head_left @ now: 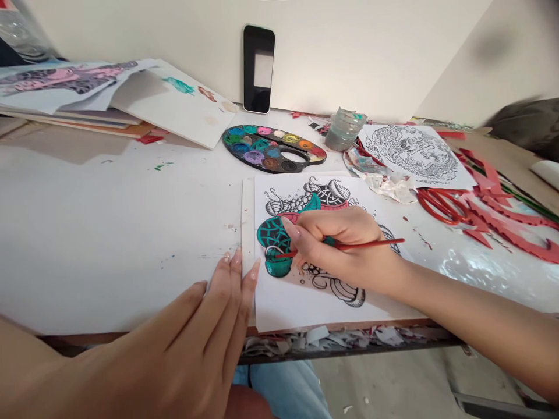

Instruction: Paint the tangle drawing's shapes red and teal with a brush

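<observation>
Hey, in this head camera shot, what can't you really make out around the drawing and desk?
Head view:
- The right hand hides the middle of the drawing.
- The tip of the brush is too small to make out against the paint.
- The bottle is cut off by the top left edge.
- The dark object at right is blurred and cut off by the edge.

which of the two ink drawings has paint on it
The patterned drawing under the right hand, with glossy teal and red patches; the dragon drawing beyond it is plain black and white.
</observation>
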`<state>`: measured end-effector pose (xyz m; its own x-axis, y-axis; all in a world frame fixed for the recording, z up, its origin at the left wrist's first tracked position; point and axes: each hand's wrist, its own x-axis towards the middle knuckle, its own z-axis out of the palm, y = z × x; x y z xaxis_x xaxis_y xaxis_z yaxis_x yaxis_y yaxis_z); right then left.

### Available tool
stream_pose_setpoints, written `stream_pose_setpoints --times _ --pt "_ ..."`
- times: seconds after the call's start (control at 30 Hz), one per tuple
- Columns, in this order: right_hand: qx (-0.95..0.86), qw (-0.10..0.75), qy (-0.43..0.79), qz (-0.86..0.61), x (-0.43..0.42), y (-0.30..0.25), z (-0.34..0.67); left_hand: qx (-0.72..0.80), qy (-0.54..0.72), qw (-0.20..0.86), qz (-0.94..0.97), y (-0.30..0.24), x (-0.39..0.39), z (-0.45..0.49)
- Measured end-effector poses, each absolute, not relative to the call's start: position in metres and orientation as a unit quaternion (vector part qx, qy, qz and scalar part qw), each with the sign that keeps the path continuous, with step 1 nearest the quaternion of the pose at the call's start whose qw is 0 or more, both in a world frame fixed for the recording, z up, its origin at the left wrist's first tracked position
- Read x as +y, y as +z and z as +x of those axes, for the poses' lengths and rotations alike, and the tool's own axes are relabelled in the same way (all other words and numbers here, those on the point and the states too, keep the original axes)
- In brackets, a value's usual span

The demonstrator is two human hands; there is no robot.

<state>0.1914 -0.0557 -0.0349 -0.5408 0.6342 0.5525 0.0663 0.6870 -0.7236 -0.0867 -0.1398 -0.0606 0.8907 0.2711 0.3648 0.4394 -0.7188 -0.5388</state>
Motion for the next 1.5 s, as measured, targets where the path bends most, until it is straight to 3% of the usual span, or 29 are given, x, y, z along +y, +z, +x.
stream_pose_setpoints --times 1.07,1.27,1.5 --pt "-0.791 0.438 0.335 -0.264 -0.058 -0.033 0.191 -0.196 -0.120 0.322 -0.919 -0.057 -0.140 -0.088" --pt "-0.799 0.431 0.328 -0.263 -0.057 -0.032 0.191 -0.193 -0.066 0.333 -0.921 -0.046 -0.142 -0.086" --pt "-0.789 0.442 0.332 -0.267 -0.058 -0.034 0.191 -0.200 -0.128 0.308 -0.921 -0.062 -0.142 -0.092"
